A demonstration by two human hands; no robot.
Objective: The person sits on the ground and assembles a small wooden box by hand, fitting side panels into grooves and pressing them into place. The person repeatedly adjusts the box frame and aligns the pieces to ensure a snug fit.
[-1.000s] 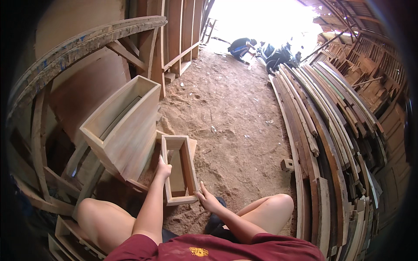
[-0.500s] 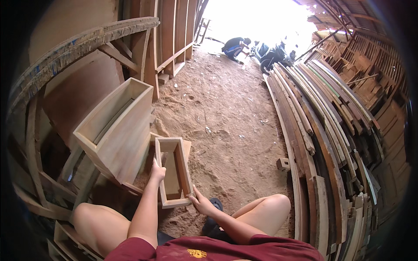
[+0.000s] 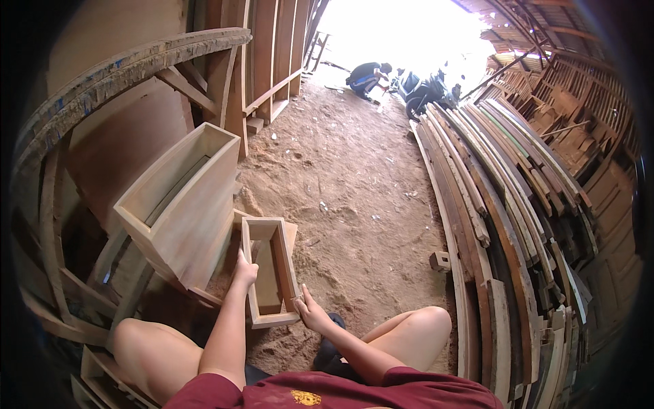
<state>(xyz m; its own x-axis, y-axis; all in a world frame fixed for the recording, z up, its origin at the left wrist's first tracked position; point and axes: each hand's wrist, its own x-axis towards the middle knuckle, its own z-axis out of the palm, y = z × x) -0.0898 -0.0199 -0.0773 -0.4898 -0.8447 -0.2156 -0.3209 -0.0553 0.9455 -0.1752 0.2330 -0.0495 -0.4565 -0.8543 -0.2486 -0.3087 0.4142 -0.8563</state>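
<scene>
Wd. frame (image 3: 282,262) held btwn L hand (image 3: 246,271) & R hand (image 3: 312,314).

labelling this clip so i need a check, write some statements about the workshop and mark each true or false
1. The left hand grips the wooden frame by its left side. True.
2. Only one hand is at the frame. False: the right hand is at its near right corner.
3. An open-topped wooden box is left of the frame. True.
4. Planks lie stacked on the right. True.
5. Nobody else is in view. False: another person crouches in the background.
</scene>
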